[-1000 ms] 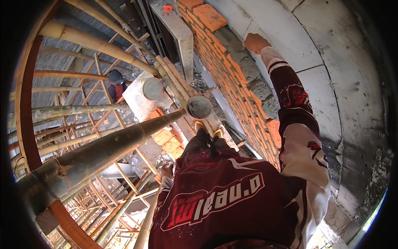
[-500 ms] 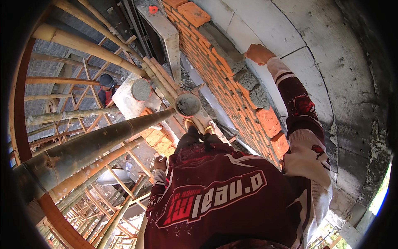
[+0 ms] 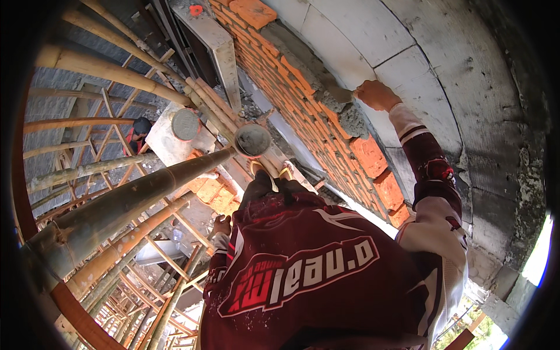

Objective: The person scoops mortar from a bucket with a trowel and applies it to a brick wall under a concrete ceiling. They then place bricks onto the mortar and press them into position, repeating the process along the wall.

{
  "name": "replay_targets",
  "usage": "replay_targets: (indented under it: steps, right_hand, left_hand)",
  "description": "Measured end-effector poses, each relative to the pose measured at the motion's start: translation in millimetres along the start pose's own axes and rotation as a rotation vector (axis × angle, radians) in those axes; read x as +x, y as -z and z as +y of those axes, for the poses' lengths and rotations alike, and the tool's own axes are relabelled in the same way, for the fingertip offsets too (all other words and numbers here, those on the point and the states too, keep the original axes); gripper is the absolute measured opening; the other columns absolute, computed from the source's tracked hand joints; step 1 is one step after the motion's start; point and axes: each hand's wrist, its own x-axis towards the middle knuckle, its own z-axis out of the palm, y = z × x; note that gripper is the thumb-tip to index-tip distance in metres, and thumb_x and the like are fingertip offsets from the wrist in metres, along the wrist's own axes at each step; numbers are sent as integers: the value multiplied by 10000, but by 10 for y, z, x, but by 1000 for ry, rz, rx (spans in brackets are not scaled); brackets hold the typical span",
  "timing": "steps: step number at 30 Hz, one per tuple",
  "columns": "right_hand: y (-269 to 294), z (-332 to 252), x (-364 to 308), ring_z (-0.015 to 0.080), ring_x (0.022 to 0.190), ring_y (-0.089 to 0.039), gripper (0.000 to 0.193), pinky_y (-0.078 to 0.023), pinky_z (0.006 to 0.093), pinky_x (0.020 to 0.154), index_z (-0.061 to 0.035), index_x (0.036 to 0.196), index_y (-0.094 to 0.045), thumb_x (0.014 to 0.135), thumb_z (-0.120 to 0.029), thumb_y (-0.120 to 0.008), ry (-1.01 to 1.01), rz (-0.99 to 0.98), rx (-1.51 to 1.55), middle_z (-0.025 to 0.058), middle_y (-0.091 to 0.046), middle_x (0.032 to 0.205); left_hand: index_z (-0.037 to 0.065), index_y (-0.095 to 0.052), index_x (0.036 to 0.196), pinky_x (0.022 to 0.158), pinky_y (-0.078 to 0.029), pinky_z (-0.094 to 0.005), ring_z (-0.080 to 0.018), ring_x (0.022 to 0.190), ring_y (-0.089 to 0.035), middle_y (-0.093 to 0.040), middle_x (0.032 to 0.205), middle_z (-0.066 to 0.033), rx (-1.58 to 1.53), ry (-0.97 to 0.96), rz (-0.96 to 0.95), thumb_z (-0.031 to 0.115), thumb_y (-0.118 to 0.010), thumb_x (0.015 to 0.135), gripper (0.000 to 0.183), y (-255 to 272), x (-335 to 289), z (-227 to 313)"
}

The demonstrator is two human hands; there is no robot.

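My right hand (image 3: pixel 378 95) is closed around the handle of what looks like a trowel, its flat grey blade (image 3: pixel 339 93) lying on the wet mortar (image 3: pixel 352 119) along the top of the brick wall. Orange bricks (image 3: pixel 368 156) sit on the same wall, nearer to me. Grey block wall (image 3: pixel 402 76) rises right beside that hand. Low on my left, my left hand (image 3: pixel 221 224) hangs with curled fingers; whatever it may hold is hidden. A round bucket of mortar (image 3: pixel 252 140) stands by my feet.
A thick bamboo pole (image 3: pixel 134 189) slants across the left, amid scaffolding of thinner poles. Another round mortar container (image 3: pixel 185 125) stands on a pale board. Beyond it, a person in a dark cap (image 3: pixel 140 127) is lower down. Loose bricks (image 3: pixel 214 195) lie below.
My right hand has moved along the wall top toward me, and the trowel blade now shows against the mortar. The whole view has shifted slightly. My left hand stays low.
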Motion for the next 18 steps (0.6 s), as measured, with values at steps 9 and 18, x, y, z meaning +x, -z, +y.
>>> replay_targets:
  steps: [9,18]
  right_hand:
    - [-359,239,-643,393,1002,-691,339,-559,513,855,-107,1100,-726,1027,-326,-478,23,-8,-216,161,-726,1034]
    - [-653,404,-1143,347,988,-716,299,-595,494,785,-123,1123,-705,1019,-280,-472,-101,20,-185,139,-727,1056]
  left_hand:
    - [2,-657,1203,846,-551,-403,-313,978,-710,-736,1082,-211,-117,16,-51,348,-799,830,528,-94,322,107]
    - [10,-656,1209,849,-555,-402,-332,983,-715,-736,1082,-219,-16,-78,-70,353,-805,825,536,-20,315,310]
